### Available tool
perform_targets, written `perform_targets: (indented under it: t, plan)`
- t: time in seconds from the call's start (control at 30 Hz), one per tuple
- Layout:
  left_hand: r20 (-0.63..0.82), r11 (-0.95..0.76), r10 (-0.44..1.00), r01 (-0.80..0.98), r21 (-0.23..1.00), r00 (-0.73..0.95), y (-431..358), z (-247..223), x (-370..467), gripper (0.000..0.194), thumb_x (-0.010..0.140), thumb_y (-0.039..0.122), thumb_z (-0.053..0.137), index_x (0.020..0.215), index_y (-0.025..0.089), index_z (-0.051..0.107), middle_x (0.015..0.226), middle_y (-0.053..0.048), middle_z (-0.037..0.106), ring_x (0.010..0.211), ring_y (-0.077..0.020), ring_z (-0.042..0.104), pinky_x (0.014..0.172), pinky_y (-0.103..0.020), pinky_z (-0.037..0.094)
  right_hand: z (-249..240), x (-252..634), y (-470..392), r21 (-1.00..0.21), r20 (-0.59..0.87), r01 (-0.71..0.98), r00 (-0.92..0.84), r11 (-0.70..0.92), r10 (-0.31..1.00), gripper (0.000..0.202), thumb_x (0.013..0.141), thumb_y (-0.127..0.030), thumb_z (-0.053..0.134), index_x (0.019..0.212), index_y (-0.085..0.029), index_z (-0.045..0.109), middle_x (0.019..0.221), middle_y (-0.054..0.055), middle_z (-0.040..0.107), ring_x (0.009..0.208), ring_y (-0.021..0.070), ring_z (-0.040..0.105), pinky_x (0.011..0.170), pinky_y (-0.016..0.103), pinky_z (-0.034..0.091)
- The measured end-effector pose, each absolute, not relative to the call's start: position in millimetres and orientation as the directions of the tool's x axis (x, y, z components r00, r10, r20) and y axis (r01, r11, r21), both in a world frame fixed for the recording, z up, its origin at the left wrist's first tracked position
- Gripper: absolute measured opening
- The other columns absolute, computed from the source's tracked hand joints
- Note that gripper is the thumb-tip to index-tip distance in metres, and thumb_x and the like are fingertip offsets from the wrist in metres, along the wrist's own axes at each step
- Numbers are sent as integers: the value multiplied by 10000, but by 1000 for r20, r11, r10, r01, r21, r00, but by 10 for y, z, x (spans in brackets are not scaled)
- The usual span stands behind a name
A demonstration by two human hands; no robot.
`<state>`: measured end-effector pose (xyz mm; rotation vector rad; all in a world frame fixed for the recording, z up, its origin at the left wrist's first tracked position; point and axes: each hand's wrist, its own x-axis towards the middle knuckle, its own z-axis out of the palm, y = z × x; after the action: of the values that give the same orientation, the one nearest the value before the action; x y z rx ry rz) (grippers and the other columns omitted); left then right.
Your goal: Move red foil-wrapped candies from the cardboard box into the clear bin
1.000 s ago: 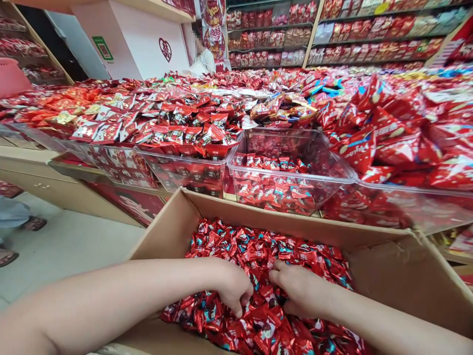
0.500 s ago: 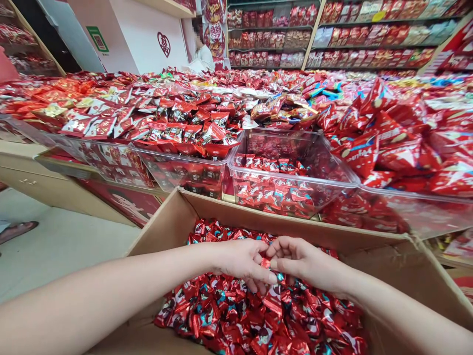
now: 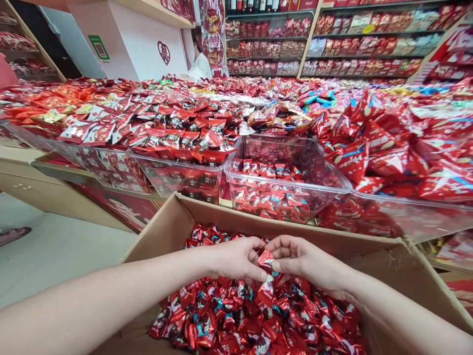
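Over an open cardboard box (image 3: 325, 236), my two hands come together at the middle. My right hand (image 3: 303, 259) is closed, its thumb and bent fingers pinching a red wrapped candy (image 3: 265, 259). My left hand (image 3: 236, 257) curves in from the other side, its thumb by a second wrapped candy (image 3: 266, 285); most of its fingers are hidden beneath. Below both hands lies a heap of the same red, blue and white wrapped candies (image 3: 221, 315), filling much of the box floor.
Behind the box, a clear plastic bin (image 3: 288, 183) holds similar small candies low down. Bins heaped with red snack packets (image 3: 384, 148) flank it. Stocked shelves (image 3: 266, 39) line the back wall, where a person (image 3: 200, 61) is partly seen. A foot (image 3: 13, 235) shows at left.
My hands have drawn slightly closer, and the red candy between them is raised and shows more plainly. The view has tilted up a little.
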<state>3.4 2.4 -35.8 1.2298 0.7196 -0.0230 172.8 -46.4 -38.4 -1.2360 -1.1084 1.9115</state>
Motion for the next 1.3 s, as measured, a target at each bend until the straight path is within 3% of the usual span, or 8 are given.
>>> perform_targets:
  t: [0.27,0.4,0.53,0.7,0.9,1.03,1.17,1.3]
  plan:
    - [-528,389,428,378,840,734,-8,-319,53,503,525,68,584,978,177,393,742,27,517,557,-65,483,525,-214,375,-404,1695,-441,-896,-386,-109,-289,-431,876,359,594,-261,684,865,-136,485,794,31,562,665,123,533,563,242,453]
    - [-493,380,488,334,863,720,37,-295,54,388,604,239,606,946,158,440,740,22,531,639,-75,498,625,-234,374,-335,1686,-440,-915,-374,-72,-220,-397,901,361,584,-267,693,853,-139,490,792,31,567,693,129,532,565,230,447]
    - [-483,409,577,280,869,658,37,-256,57,384,569,303,653,851,122,466,760,-1,549,671,-77,508,675,-240,372,-247,1710,-445,-919,-334,-107,-307,-381,891,369,573,-187,691,877,-147,484,834,31,564,769,138,534,665,256,447]
    - [-496,471,548,241,848,673,28,-218,66,332,605,312,616,821,136,437,696,-8,557,581,-105,545,591,-268,392,-234,1751,-446,-911,-333,-123,-348,-395,876,385,574,-129,664,908,-150,473,859,30,557,812,154,539,740,294,437]
    - [-541,476,553,294,829,634,62,-179,81,237,639,272,552,799,155,421,655,11,539,547,-92,538,502,-212,366,-250,1737,-457,-916,-364,-66,-276,-396,889,311,615,-165,623,880,-145,459,792,14,545,667,114,529,610,261,452]
    - [-573,454,487,370,811,659,69,-183,67,238,596,265,575,733,155,414,632,28,517,512,-99,525,504,-240,385,-304,1740,-456,-948,-319,60,-243,-314,916,198,678,-166,541,860,-147,463,769,11,540,630,99,502,554,228,421]
    - [-595,336,442,491,804,672,44,-212,46,291,651,433,518,728,156,477,651,30,512,463,-67,471,533,-260,398,-364,1754,-460,-943,-195,319,-285,-99,939,114,733,-132,441,839,-159,474,669,-8,520,561,95,465,496,209,378]
    - [-641,329,399,550,768,656,-1,-230,41,354,693,480,426,745,150,541,677,4,509,438,-62,434,516,-264,393,-291,1708,-527,-724,65,657,-238,210,969,127,765,-124,408,849,-169,491,811,40,521,720,150,488,646,283,401]
